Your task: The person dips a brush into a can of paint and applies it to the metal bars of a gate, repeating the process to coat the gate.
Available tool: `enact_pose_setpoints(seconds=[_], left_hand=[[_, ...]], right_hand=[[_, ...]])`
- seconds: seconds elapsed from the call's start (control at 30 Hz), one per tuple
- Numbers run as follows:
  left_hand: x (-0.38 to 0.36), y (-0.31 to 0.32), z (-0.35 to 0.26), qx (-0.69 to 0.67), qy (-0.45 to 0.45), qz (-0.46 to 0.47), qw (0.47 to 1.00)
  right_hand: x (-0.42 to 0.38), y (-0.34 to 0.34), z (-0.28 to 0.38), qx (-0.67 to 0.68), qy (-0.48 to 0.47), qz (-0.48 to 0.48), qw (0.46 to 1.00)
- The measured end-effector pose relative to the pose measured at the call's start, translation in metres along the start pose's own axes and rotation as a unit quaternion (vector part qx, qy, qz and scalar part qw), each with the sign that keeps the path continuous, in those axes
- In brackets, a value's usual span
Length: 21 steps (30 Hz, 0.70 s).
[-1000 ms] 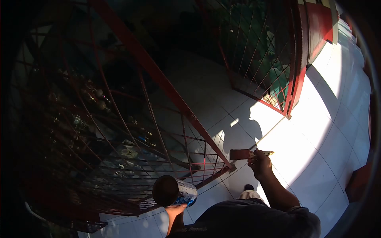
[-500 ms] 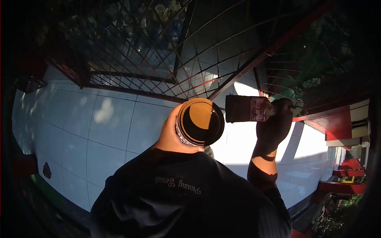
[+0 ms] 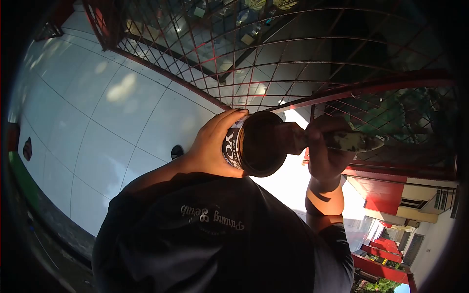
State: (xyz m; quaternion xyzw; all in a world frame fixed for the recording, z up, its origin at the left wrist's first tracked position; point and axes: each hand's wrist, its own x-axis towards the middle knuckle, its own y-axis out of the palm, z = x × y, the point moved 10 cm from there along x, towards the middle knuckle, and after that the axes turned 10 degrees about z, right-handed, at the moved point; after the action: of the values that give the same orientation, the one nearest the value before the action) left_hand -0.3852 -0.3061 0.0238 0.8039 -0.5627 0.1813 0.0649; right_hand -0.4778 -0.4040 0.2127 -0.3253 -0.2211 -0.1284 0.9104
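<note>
A red metal lattice [image 3: 168, 75] spans the far side; nearer, the left hand [image 3: 210, 145] wraps its fingers around the open can [image 3: 234, 149], presumably steadying its mouth toward the brush [image 3: 292, 138]. The can's contents look too dark to identify. The right hand [image 3: 325, 152] grips the brush's handle, its far end overlapping the can's right side, dipped or above unclear.

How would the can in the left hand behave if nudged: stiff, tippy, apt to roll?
The can is probably stiff: its rim keeps a round shape within the grip of the left hand. Its open mouth suggests any contents could spill if it tips. Being cylindrical, it would likely roll on its side.
</note>
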Motion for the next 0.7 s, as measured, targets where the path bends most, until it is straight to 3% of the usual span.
enact_pose_setpoints(seconds=[0.33, 0.43, 0.47, 0.5, 0.57, 0.6, 0.7], left_hand=[[-0.009, -0.025, -0.026, 0.079, 0.047, -0.03, 0.995], [-0.01, -0.025, -0.027, 0.091, 0.038, -0.025, 0.995], [-0.01, -0.025, -0.025, 0.097, 0.031, -0.022, 0.995], [-0.011, -0.025, -0.026, 0.095, 0.035, -0.026, 0.995], [-0.011, -0.023, -0.025, 0.09, 0.043, -0.032, 0.994], [-0.011, -0.023, -0.025, 0.091, 0.043, -0.033, 0.994], [-0.009, -0.022, -0.027, 0.09, 0.047, -0.037, 0.994]], right_hand=[[0.016, 0.037, 0.003, -0.046, -0.004, 0.075, 0.996], [0.014, 0.03, 0.009, -0.013, 0.014, 0.05, 0.999], [0.015, 0.019, 0.015, 0.037, 0.007, -0.017, 0.999], [0.017, 0.009, 0.023, -0.022, 0.009, -0.01, 1.0], [0.01, -0.017, 0.027, -0.054, 0.018, -0.082, 0.995], [0.008, -0.027, 0.023, -0.025, 0.005, -0.105, 0.994], [0.011, -0.025, 0.022, -0.032, 0.007, -0.078, 0.996]])
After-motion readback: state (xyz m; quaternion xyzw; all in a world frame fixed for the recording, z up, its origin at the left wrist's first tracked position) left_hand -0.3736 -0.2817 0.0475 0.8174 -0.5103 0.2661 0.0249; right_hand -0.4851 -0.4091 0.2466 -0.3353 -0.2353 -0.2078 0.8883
